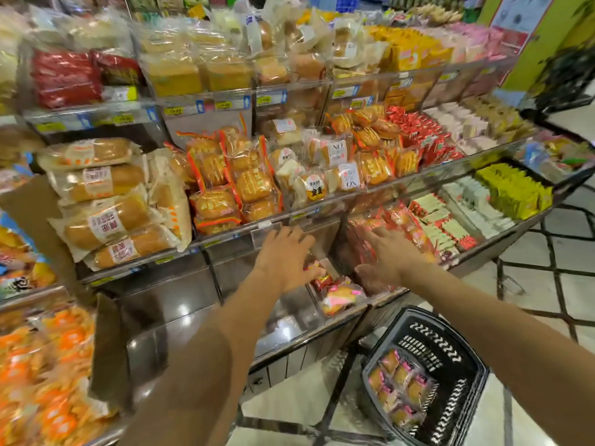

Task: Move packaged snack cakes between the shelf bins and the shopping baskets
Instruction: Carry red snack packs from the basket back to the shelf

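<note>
My left hand reaches into a clear shelf bin on the lower tier, fingers stretched forward, thumb just above a small red packet. A pink-and-yellow wrapped snack cake lies in the bin's near right corner. My right hand is spread flat over red-wrapped cakes in the neighbouring bin, and I see nothing gripped in it. A black shopping basket stands on the floor below my right forearm, with several pink-and-yellow cakes in it.
Tiered clear bins of packaged breads, round cakes and boxed sweets fill the shelves above and to the right. Orange packets are piled at lower left. Tiled floor lies to the right.
</note>
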